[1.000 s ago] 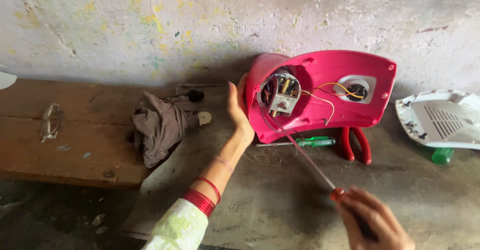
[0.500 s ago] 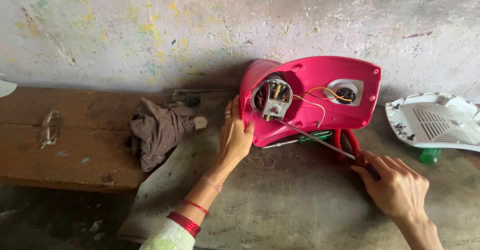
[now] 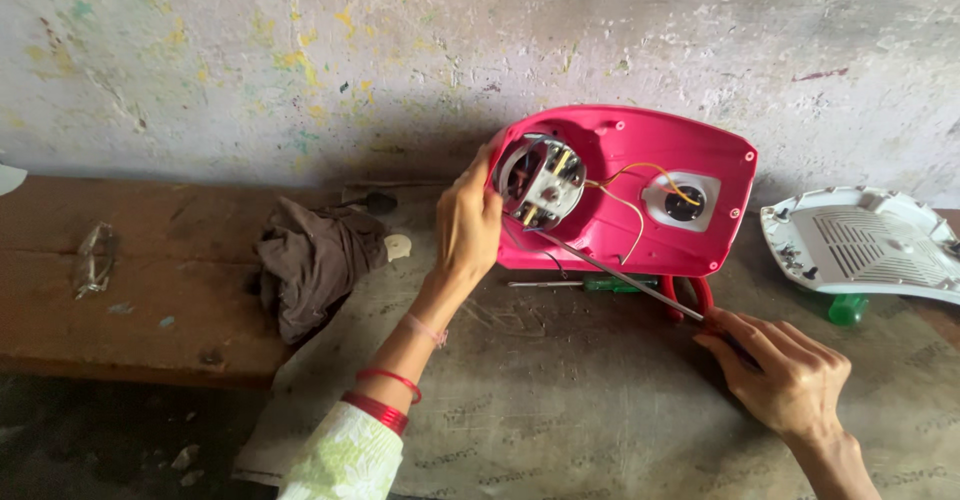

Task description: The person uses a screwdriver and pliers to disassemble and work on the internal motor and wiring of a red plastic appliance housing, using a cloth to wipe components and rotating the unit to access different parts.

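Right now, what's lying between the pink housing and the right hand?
In the head view, a long screwdriver shaft spans from the pink housing to the right hand; a green-handled screwdriver and red-handled pliers lie beneath.

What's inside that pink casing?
Inside the pink casing sits a round motor with orange wires running to a socket plate. The left hand covers its left edge, and the screwdriver reaches in.
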